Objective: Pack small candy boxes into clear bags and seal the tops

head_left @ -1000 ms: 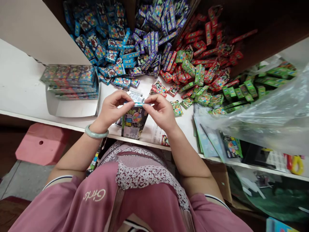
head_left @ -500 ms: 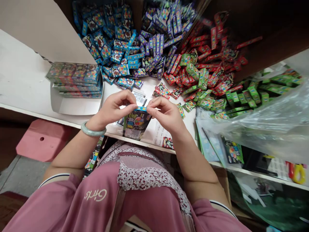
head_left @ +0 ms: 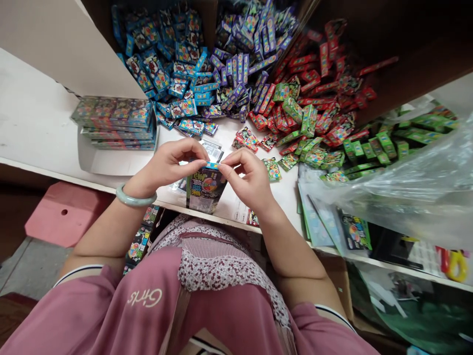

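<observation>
Both of my hands pinch the top edge of a dark printed pouch [head_left: 204,191] that stands at the near edge of the white table [head_left: 33,128]. My left hand [head_left: 170,162], with a pale green bangle on its wrist, grips the pouch's top left. My right hand [head_left: 248,176] grips the top right, fingers pressed together. A small blue box [head_left: 212,165] shows between the fingertips at the pouch's mouth.
Heaps of small boxes lie beyond my hands: blue [head_left: 162,54], purple [head_left: 244,54], red [head_left: 321,84], green [head_left: 373,143]. A stack of filled packs [head_left: 114,123] stands on a white tray at left. Flat pouches [head_left: 332,222] and a clear plastic bag [head_left: 414,182] lie at right.
My fingertips have drawn closer together over the pouch's mouth, and the blue box sits lower between them. The view shifted slightly.
</observation>
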